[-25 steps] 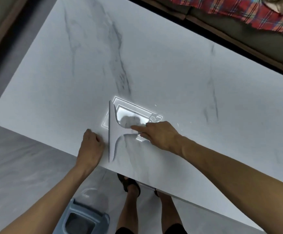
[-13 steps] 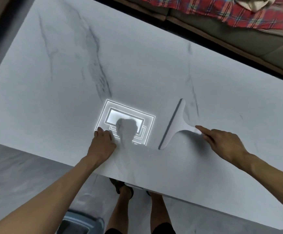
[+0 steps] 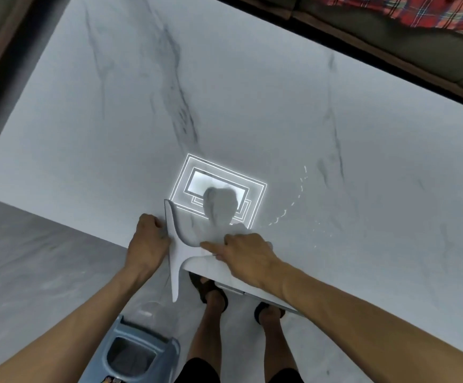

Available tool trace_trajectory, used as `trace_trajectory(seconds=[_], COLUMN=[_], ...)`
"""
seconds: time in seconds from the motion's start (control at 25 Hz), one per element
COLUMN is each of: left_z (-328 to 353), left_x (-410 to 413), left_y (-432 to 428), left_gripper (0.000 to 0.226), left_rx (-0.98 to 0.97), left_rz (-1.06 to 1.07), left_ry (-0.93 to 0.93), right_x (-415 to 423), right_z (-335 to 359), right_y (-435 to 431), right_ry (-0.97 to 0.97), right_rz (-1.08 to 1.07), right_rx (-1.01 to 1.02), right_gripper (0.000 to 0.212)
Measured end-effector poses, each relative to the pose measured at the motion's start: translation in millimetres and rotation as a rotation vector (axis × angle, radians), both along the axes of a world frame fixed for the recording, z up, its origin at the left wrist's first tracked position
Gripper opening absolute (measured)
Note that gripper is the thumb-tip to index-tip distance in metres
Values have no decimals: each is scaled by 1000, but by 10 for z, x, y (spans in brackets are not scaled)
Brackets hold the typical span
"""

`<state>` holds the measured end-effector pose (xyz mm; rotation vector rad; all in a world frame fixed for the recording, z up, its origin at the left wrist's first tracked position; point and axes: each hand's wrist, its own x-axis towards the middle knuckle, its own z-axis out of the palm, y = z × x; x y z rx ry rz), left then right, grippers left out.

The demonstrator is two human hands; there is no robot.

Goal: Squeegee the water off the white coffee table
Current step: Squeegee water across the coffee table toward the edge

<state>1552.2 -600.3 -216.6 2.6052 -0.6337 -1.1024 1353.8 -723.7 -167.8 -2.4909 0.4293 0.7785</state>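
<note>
Squeegee (image 3: 175, 246) back at the near desk (image 3: 280, 111) edge; half a second ago out to the right, mid-desk, blade angled. Stroke evidently run right to left and finished at the rim: lower half of the blade now overhangs the edge, upper half lying on the marble. Right hand (image 3: 245, 255) closed around the handle, index finger laid forward along it. Left hand (image 3: 149, 244) loosely curled, resting at the desk edge just beside the blade's back, holding nothing; half a second ago flat on the desk further in.

Arc of small droplets (image 3: 294, 200) left on the surface right of the bright ceiling-light reflection (image 3: 219, 189). Judged: one pass complete, water pushed toward the rim, residue remaining; at least one more pass needed over that arc. Far and right parts of the desk: wetness cannot be told.

Surroundings: blue bin (image 3: 139, 352) on the floor below and slightly left of the overhanging blade, likely the catch point for run-off. Feet in sandals (image 3: 211, 291) directly beneath the edge, at risk of drips. Sofa (image 3: 418, 48) with plaid cloth (image 3: 429, 9) along the far side, well apart. Nothing on the desk in the stroke path.
</note>
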Motion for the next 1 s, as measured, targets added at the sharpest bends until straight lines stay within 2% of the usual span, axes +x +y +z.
trace_trajectory(seconds=[0.2, 0.32, 0.52, 0.64, 0.76, 0.88, 1.0], left_z=[-37, -19, 74, 130, 148, 102, 55], left_x=[-417, -685, -1055, -1178, -1195, -1148, -1100], left_y=[-1, -88, -156, -50, 161, 465, 621], left_gripper=[20, 24, 23, 17, 13, 17, 26], left_rx=[-61, -62, -95, -76, -83, -114, -138], left_rz=[-182, -279, -139, -49, 83, 241, 348], left_ry=[-31, -12, -12, -57, -125, -246, -309], right_x=[-791, -1560, -2398, -2203, -1518, -786, -337], right_z=[-34, 112, 397, 450, 242, 12, -85], right_y=[-330, -714, -1080, -942, -569, -82, 149], right_ry=[14, 84, 67, 3, -51, -39, -77], right_rz=[-53, -152, -212, -109, 63, 96, 69], right_rx=[-116, -165, -340, -306, -121, 37, 59], right_gripper=[74, 66, 44, 46, 62, 74, 79])
